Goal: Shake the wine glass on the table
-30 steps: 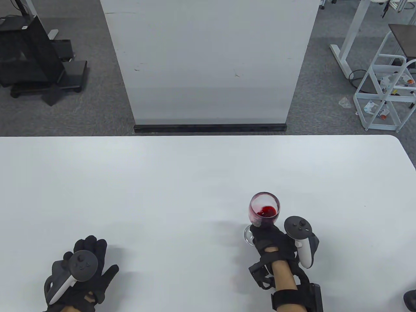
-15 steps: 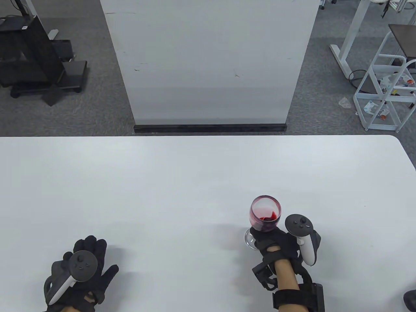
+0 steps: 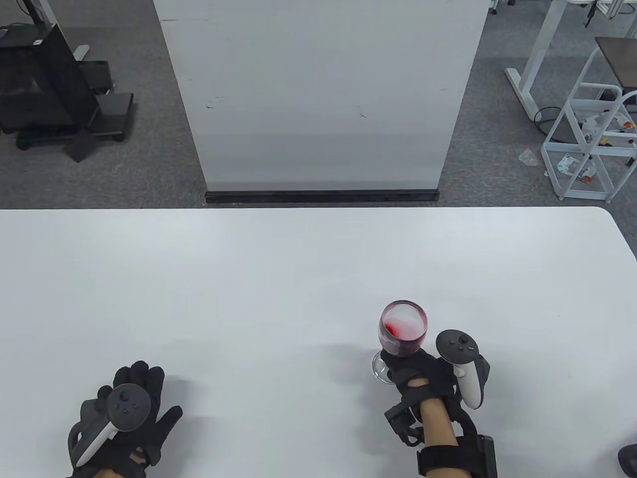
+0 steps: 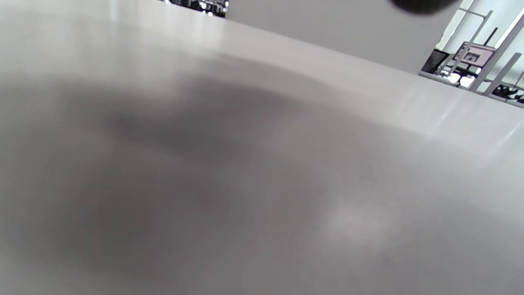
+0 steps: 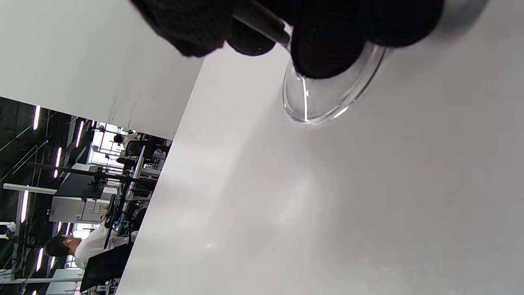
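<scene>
A clear wine glass (image 3: 403, 328) with a little red wine stands at the near right of the white table (image 3: 278, 279). My right hand (image 3: 415, 371) grips its stem just under the bowl. The red wine lies smeared up the left side of the bowl. In the right wrist view my gloved fingers (image 5: 323, 45) wrap the stem above the round glass foot (image 5: 327, 98), which is at the table surface. My left hand (image 3: 132, 413) rests flat on the table at the near left, fingers spread, holding nothing. The left wrist view shows only bare table (image 4: 245, 164).
A tall white panel (image 3: 318, 99) stands beyond the table's far edge. A white wire rack (image 3: 592, 134) and a black stand (image 3: 45, 84) are on the floor behind. The table's rounded right corner (image 3: 614, 219) is at the far right.
The glass bowl has shifted slightly left and nearer over the second, and the wine has swirled from the middle to the left side of the bowl. The left hand has not moved.
</scene>
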Motion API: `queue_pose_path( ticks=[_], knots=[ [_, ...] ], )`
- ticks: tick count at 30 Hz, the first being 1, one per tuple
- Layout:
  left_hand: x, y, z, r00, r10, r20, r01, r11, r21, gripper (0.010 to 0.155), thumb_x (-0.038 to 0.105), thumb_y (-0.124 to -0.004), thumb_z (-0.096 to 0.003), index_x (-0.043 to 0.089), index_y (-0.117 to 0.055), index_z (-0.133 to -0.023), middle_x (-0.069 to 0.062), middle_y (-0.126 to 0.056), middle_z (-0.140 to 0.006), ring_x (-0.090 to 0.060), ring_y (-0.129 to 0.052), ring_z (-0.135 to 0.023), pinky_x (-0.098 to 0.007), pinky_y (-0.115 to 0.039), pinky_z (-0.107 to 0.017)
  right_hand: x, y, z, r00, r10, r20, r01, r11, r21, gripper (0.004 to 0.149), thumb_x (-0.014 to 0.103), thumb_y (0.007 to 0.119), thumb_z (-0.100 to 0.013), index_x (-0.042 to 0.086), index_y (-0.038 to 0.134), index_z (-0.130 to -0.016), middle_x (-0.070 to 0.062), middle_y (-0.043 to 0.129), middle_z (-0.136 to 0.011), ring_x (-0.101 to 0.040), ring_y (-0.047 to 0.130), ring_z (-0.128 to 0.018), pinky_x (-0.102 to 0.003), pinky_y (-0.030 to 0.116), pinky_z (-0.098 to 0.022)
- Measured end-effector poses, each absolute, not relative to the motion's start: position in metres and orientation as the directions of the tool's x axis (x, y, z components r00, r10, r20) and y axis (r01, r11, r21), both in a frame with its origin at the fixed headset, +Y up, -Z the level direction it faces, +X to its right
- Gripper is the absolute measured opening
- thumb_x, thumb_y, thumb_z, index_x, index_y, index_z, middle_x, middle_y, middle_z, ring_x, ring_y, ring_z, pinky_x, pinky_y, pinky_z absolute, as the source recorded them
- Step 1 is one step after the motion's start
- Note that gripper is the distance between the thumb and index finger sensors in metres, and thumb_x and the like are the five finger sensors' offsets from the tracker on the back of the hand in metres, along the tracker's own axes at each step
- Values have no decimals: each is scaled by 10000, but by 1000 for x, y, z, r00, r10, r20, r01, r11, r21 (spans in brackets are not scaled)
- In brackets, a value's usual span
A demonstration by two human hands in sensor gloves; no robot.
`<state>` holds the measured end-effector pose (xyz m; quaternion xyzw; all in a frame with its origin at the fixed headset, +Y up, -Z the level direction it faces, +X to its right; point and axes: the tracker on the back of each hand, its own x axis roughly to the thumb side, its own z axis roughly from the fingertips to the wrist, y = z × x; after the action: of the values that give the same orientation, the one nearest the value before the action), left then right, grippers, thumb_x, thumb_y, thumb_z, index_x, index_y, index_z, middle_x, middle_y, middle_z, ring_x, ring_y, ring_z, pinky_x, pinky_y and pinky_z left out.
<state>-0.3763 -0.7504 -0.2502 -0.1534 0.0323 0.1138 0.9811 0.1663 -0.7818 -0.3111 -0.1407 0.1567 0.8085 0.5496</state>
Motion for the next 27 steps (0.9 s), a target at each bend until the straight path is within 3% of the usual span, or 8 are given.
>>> queue_pose_path(
  ticks=[3, 7, 11, 14, 15, 19, 23, 27],
  knots=[
    [-376, -751, -250, 972, 213, -99, -233, 926, -298, 798, 667, -518, -425, 394, -70, -1027, 88, 88, -1118, -216, 129, -1031, -479, 63, -722, 160, -787, -310, -329, 865, -379, -941, -335, 52, 561, 380, 747, -523, 203, 539, -1013, -90, 494, -1097, -223, 784, -734, -425, 743, -491],
    [-376, -750, -250, 971, 218, -97, -237, 926, -295, 798, 667, -517, -425, 394, -70, -1027, 86, 87, -1119, -217, 128, -1031, -479, 61, -722, 165, -781, -313, -360, 842, -401, -933, -336, 131, 519, 394, 784, -515, 178, 637, -964, -93, 572, -1071, -264, 813, -704, -429, 755, -464],
    [-376, -750, -250, 971, 217, -97, -236, 924, -300, 798, 668, -517, -425, 394, -70, -1027, 86, 88, -1119, -217, 129, -1031, -479, 62, -722, 164, -788, -309, -319, 867, -382, -942, -336, 23, 562, 394, 741, -524, 203, 542, -1013, -91, 499, -1096, -222, 786, -732, -419, 742, -498],
    [-376, -750, -250, 972, 214, -97, -234, 925, -300, 798, 668, -516, -426, 394, -69, -1027, 86, 87, -1118, -216, 129, -1031, -479, 62, -722, 167, -785, -311, -281, 871, -403, -959, -262, 104, 541, 387, 783, -511, 164, 622, -977, -110, 542, -1080, -280, 794, -715, -443, 740, -472],
    [-376, -750, -250, 971, 218, -97, -237, 925, -295, 798, 667, -517, -426, 394, -70, -1027, 86, 88, -1118, -217, 129, -1031, -480, 62, -722, 170, -785, -312, -317, 858, -403, -948, -281, 149, 541, 400, 779, -518, 176, 611, -981, -98, 535, -1087, -271, 788, -727, -435, 740, -482],
    [-376, -750, -250, 971, 216, -99, -236, 925, -298, 798, 668, -517, -425, 394, -69, -1027, 86, 87, -1119, -217, 129, -1031, -480, 62, -722, 165, -788, -309, -305, 870, -387, -949, -314, 41, 564, 391, 744, -522, 199, 543, -1013, -90, 482, -1103, -227, 782, -738, -423, 741, -491],
    [-376, -750, -250, 971, 217, -98, -236, 926, -294, 797, 667, -517, -425, 394, -72, -1027, 86, 85, -1119, -218, 127, -1031, -480, 60, -722, 169, -782, -311, -360, 846, -393, -933, -336, 131, 523, 401, 783, -517, 177, 634, -965, -91, 561, -1075, -263, 816, -698, -429, 754, -463],
    [-376, -750, -250, 971, 216, -100, -236, 925, -297, 799, 668, -517, -426, 393, -69, -1027, 86, 88, -1118, -217, 128, -1031, -479, 61, -722, 164, -787, -308, -352, 855, -381, -928, -370, 27, 536, 389, 744, -525, 199, 572, -996, -85, 518, -1088, -217, 804, -702, -419, 750, -476]
  ],
)
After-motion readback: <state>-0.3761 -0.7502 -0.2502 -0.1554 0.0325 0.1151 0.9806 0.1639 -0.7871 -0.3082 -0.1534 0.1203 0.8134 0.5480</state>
